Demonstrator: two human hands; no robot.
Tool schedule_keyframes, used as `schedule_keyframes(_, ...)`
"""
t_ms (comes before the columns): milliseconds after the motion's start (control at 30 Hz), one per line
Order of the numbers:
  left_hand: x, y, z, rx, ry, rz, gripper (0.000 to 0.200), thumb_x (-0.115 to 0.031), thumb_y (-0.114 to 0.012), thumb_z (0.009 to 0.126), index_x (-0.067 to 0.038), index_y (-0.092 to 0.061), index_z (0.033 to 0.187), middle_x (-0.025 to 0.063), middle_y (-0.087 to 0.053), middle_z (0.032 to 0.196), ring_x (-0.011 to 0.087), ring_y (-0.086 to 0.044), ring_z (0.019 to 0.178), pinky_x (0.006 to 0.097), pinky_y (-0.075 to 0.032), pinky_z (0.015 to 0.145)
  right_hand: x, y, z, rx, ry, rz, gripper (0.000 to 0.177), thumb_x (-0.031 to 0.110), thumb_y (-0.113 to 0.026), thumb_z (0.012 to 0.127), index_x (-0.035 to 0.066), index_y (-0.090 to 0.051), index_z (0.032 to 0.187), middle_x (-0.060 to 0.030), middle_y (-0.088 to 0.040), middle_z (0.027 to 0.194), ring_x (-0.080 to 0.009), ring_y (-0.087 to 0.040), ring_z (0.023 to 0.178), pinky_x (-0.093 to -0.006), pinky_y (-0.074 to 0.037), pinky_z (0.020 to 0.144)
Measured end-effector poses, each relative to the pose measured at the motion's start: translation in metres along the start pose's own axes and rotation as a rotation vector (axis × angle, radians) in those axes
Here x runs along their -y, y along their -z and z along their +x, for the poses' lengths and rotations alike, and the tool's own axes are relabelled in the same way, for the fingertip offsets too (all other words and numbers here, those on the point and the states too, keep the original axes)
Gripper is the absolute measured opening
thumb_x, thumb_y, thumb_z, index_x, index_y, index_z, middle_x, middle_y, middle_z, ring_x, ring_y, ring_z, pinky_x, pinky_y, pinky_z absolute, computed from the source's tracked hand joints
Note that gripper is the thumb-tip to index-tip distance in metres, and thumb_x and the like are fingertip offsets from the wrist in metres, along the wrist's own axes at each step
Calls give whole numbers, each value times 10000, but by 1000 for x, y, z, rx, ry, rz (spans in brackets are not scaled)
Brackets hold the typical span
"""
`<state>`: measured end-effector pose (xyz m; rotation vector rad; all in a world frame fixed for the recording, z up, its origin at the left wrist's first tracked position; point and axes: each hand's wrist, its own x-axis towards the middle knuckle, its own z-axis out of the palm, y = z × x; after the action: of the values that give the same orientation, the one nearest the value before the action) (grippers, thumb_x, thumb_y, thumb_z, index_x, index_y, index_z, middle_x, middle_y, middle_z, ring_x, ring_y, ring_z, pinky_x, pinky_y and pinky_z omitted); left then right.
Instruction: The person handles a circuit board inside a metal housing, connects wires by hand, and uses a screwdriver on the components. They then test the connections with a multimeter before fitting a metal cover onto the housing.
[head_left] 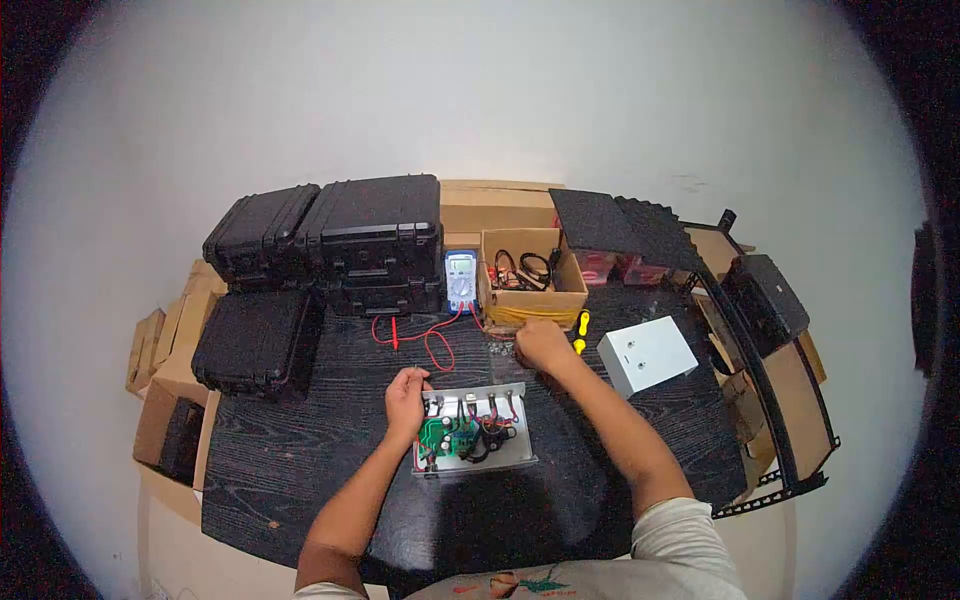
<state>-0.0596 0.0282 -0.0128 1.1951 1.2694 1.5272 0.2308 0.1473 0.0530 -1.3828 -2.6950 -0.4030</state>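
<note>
An open metal case (478, 465) lies in front of me, with a green circuit board (436, 436), capacitors and bundled wires inside. My left hand (405, 402) is at its back left corner, fingers curled against the side. Beyond the case, my right hand (543, 344) is closed and lowered to the tabletop, beside a small scatter of tiny parts (501, 349) that look like screws. Its fingertips are hidden, so what they pinch cannot be seen. Right of that hand lies a yellow-handled screwdriver (583, 324). A white box-shaped cover (648, 354) rests farther right.
A multimeter (461, 278) with red leads (441, 345) stands by a cardboard box (534, 303) of cables. Black hard cases (370, 215) are stacked at the back left of the dark table (290, 470). A black rack frame (752, 365) borders the right side.
</note>
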Motion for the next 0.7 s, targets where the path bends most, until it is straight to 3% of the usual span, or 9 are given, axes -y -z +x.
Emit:
schedule_keyframes(433,-3,0,0,18,28,-40,221,-190,-526,1092,-37,-669,1021,3,-637,748,69,-567,662,244,-450,619,-6,-27,5,-33,52,105,203,146,-618,853,-12,-745,827,-251,-714,930,-401,-741,810,-521,-615,706)
schedule_keyframes(533,-8,1,-2,15,15,10,214,-175,-528,1087,-32,-672,1023,6,-639,755,67,-572,678,246,-452,629,7,-5,3,25,-100,54,136,188,-722,762,76,-789,800,-175,-749,893,-348,-722,927,-484,-595,759)
schedule_keyframes(700,-7,1,-2,31,-14,40,217,-173,-531,1084,-22,-673,1020,14,-653,771,76,-582,692,260,-466,642,6,1,6,89,27,5,140,205,-772,752,105,-797,847,-146,-760,926,-350,-727,903,-509,-573,804)
